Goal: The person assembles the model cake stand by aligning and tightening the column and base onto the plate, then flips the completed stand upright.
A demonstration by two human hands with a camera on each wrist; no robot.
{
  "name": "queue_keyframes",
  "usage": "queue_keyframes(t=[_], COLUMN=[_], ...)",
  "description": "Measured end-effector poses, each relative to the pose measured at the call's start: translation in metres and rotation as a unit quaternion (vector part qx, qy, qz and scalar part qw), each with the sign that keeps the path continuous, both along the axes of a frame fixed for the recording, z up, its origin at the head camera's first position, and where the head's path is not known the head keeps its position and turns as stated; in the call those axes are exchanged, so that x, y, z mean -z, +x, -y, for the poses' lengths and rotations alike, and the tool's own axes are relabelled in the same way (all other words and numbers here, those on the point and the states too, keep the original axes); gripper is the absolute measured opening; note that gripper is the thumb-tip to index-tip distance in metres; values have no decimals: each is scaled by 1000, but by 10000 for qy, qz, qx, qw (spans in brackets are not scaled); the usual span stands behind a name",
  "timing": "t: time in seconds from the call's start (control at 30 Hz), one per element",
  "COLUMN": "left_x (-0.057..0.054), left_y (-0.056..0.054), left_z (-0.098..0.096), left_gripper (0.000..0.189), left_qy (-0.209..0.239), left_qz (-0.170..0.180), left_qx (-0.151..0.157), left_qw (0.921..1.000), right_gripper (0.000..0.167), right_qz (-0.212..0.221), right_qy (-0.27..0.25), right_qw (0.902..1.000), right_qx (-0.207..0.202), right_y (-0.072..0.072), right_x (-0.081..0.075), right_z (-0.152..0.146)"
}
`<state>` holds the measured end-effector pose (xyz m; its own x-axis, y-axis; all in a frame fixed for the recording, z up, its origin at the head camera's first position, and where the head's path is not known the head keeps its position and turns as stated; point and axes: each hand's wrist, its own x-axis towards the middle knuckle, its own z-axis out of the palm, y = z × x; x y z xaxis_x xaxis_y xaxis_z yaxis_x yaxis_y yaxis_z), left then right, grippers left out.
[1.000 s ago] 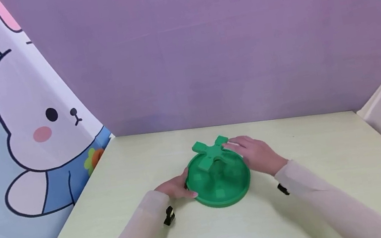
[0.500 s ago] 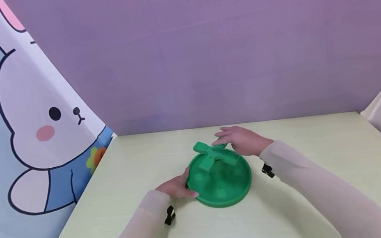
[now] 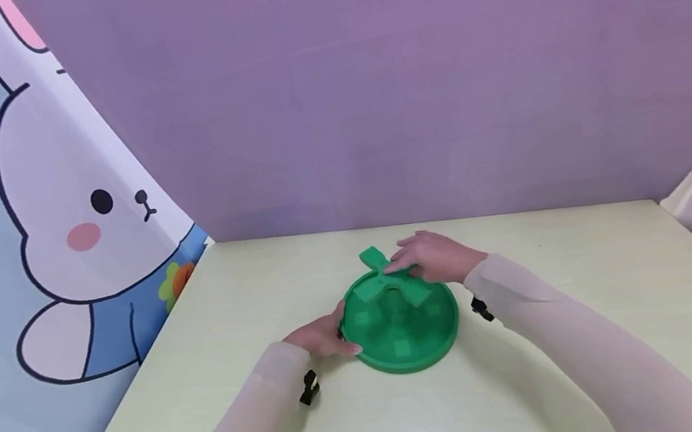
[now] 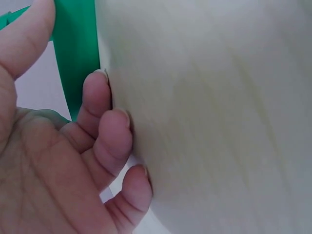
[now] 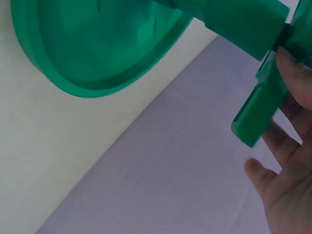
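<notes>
Head view: one green dish (image 3: 410, 366) on the desk (image 3: 597, 259), three raised squares visible inside; one green cross (image 3: 395, 281) above. The left hand (image 3: 321, 337) grips the dish's rim; the right hand (image 3: 439, 255) pinches the cross. Left wrist: one thumb, three curled fingers. Right wrist: fingers on one arm.

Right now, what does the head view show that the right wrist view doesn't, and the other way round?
Only the head view shows the left hand at the rim of the green base, plus the rabbit picture beside the table.

Only the right wrist view shows the right hand from its palm side, and the thick green post side-on.

Both share the base, the right hand at the green cross piece, the table and the purple backdrop.
</notes>
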<state>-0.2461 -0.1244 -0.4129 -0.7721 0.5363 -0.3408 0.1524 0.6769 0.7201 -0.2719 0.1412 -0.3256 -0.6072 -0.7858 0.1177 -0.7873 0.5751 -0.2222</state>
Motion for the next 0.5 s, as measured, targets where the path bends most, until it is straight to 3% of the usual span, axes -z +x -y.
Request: queue_keyframes(t=[0.17,0.4,0.5], left_x=[0,1,2], left_y=[1,1,1], left_z=[-3,-2,-3], left_gripper=[102,102,102], left_qy=[-79,-53,-75], left_qz=[29,-44,-44], left_qx=[-84,-24,-2], left_qw=[9999,10000,10000], right_gripper=[37,33,36], right_qz=[204,-460,-313], right_qy=[-144,360,406], right_qw=[9990,9916,9890], right_qx=[377,1152,1390], right_y=[4,19,25], right_x=[4,9,9], right_z=[-2,6,9])
